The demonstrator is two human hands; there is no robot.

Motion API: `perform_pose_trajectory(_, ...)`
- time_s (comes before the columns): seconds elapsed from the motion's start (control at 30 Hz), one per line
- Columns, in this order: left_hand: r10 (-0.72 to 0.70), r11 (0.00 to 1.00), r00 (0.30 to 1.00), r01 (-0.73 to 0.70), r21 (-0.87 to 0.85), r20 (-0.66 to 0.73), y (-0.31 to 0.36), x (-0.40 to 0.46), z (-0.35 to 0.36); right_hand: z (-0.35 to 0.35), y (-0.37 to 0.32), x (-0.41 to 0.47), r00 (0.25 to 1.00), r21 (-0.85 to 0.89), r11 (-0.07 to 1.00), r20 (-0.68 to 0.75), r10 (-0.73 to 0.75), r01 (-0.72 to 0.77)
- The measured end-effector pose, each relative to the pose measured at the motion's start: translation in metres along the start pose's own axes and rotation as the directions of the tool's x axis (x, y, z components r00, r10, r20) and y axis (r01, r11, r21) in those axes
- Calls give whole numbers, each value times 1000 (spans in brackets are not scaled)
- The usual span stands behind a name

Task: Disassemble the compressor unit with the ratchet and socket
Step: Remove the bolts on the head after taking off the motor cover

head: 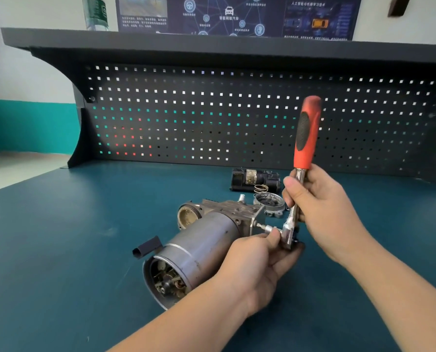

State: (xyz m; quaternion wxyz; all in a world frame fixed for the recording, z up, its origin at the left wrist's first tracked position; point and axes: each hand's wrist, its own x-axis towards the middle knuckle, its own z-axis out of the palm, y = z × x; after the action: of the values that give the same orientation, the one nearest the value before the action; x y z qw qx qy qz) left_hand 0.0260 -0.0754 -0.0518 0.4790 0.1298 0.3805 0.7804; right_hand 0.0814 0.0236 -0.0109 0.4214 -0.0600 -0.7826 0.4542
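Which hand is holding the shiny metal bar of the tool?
The right hand grips the ratchet on its bare metal bar, just below the orange handle. The left hand instead pinches the socket at the ratchet's head.

Two bare forearms enter from the lower edge of the view; no sleeve, glove, watch, ring or strap shows on either one. The left hand (250, 260) has short, trimmed nails, visible on the thumb and the fingers (275, 235) at its tip. The right hand (323, 207) likewise shows a short, rounded thumbnail, and its wrist and forearm are uncovered down to the frame border.
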Motion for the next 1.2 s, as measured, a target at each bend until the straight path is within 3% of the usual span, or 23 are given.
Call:
perform_pose_trajectory(0.23,11,999,997,-8,-47,76,-2,5,-2,-3,-1,-12,977,-123,974,115,-177,191)
perform_pose_trajectory(0.33,-2,999,999,4,-43,42,-4,7,-6,1,-1,-10,988,-119,981,41,-150,154)
perform_pose_trajectory(0.4,-20,999,1000,20,-25,21,-4,7,-7,-1,7,-3,994,-92,996,-108,-9,-1)
perform_pose_trajectory(0.43,-27,1000,1000,27,0,10,-5,7,-7,-3,13,0,975,-25,990,-180,133,-140)
perform_pose_trajectory(0.47,-34,999,999,34,33,-8,-6,8,-7,-4,21,2,922,105,948,-221,318,-302)
perform_pose_trajectory(0.53,-51,995,997,55,83,-58,-10,8,-8,-5,34,0,756,382,752,-176,630,-537)
perform_pose_trajectory(0.6,-65,994,994,72,86,-87,-12,10,-9,-4,42,-4,681,508,626,-101,725,-591)
perform_pose_trajectory(0.63,-64,994,994,71,83,-87,-13,11,-10,-3,43,-4,694,525,625,-86,715,-578)
perform_pose_trajectory(0.7,-49,995,997,54,82,-63,-12,11,-11,-2,37,-1,779,478,719,-108,618,-504)
perform_pose_trajectory(0.8,-29,997,999,31,64,-20,-11,10,-11,-2,24,1,914,218,912,-136,382,-348)
perform_pose_trajectory(0.87,-25,999,1000,25,44,-4,-11,10,-11,-2,21,-2,951,101,959,-141,277,-264)
perform_pose_trajectory(0.97,-5,999,1000,4,54,16,-10,9,-11,-3,20,-5,954,116,965,-163,253,-237)
perform_pose_trajectory(1.2,29,994,999,-31,107,19,-6,8,-9,-3,20,-3,894,373,870,-181,409,-322)
